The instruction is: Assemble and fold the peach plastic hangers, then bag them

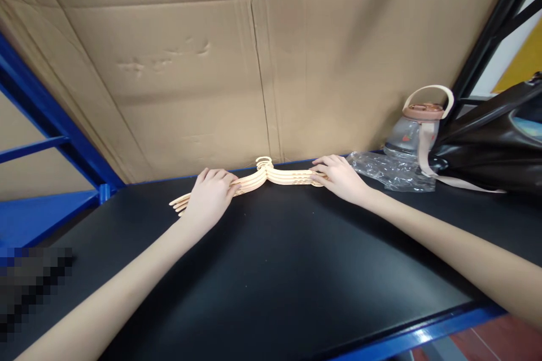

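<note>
A stack of several cream-coloured clothes hangers (pixel 252 181) lies at the back of the black tabletop, with the hooks pointing toward the cardboard behind. My left hand (pixel 212 192) is closed over the left arms of the stack, and the hanger tips stick out past it on the left. At the other end, my right hand (pixel 339 177) grips the right arms, thumb in front and fingers on top. The right tips are mostly hidden under that hand.
Tall cardboard (pixel 182 79) stands along the back edge. To the right are crumpled clear plastic (pixel 393 172), a clear bottle (pixel 412 132) with a pinkish lid and strap, and a dark shiny bag (pixel 486 135). A blue frame (pixel 63 113) rises at left.
</note>
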Motion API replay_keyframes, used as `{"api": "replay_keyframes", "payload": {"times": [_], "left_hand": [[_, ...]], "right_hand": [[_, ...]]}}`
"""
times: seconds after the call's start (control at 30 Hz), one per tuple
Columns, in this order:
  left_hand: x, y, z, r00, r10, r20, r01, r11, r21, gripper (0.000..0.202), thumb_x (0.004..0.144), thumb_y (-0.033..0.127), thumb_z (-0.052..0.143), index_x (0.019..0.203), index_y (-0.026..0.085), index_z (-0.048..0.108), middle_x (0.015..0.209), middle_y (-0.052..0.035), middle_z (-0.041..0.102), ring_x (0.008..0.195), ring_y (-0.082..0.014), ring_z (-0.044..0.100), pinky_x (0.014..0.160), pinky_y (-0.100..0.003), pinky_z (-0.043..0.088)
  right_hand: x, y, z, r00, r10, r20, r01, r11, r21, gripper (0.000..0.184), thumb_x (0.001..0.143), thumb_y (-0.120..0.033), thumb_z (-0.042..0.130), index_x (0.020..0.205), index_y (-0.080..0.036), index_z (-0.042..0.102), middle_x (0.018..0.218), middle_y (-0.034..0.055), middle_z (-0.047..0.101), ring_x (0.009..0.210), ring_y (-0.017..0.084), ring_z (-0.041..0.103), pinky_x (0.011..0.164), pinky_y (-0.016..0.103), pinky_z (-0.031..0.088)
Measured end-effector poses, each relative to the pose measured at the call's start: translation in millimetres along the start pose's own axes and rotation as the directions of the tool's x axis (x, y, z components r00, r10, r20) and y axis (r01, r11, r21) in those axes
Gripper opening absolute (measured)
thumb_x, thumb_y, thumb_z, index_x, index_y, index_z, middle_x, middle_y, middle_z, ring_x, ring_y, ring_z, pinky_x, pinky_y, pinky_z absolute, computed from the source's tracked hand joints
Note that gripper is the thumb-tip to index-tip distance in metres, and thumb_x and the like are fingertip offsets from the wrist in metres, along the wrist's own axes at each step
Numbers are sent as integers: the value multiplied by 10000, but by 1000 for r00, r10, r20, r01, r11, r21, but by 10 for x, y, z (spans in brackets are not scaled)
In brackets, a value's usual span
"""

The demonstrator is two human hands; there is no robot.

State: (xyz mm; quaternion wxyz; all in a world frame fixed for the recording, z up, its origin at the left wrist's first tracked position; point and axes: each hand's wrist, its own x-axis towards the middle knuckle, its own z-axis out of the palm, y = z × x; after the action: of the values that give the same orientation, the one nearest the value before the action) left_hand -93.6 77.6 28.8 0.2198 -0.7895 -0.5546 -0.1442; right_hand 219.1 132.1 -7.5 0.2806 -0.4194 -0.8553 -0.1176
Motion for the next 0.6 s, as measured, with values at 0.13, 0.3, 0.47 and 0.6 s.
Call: {"api": "replay_keyframes", "payload": {"times": [0.13, 0.3, 0.47, 0.6], "left_hand": [[-26, -24, -19, 999, -20, -49, 17, 998, -58, 224, 924, 274, 424, 854, 195, 622, 909, -60, 695, 899, -247, 605, 885, -397, 411], [-123, 91, -156, 979, -159, -125, 98, 915, -391, 195, 932, 329, 437, 920, 198, 582, 895, -43, 682, 805, -211, 624, 719, -304, 450], [-252, 406, -230, 981, -94, -170, 2, 879, -477, 160, 936, 317, 467, 961, 200, 574, 926, -33, 678, 830, -194, 635, 747, -300, 476], [-318, 589, -278, 945, 121, -304, -229, 910, -347, 158, 942, 226, 474, 1057, 178, 571, 1030, -66, 665, 966, -210, 612, 842, -337, 469]], "right_hand": [[11, -35, -31, 999, 20, -31, -19, 999, 33, 213, 933, -302, 485, 915, -200, 672, 1050, 78, 671, 975, 249, 580, 913, 415, 403], [-26, -146, -170, 991, 101, -83, -92, 990, 108, 123, 905, -251, 497, 902, -190, 604, 907, 61, 672, 872, 234, 588, 842, 381, 408], [-134, -464, -402, 993, 106, 51, -116, 956, 269, 155, 883, -319, 549, 1001, -219, 535, 816, 10, 664, 724, 191, 596, 686, 295, 408], [-190, -716, -582, 984, 118, 133, -165, 888, 429, 214, 961, -387, 422, 824, -226, 457, 596, -53, 540, 565, 136, 526, 578, 240, 351]]}}
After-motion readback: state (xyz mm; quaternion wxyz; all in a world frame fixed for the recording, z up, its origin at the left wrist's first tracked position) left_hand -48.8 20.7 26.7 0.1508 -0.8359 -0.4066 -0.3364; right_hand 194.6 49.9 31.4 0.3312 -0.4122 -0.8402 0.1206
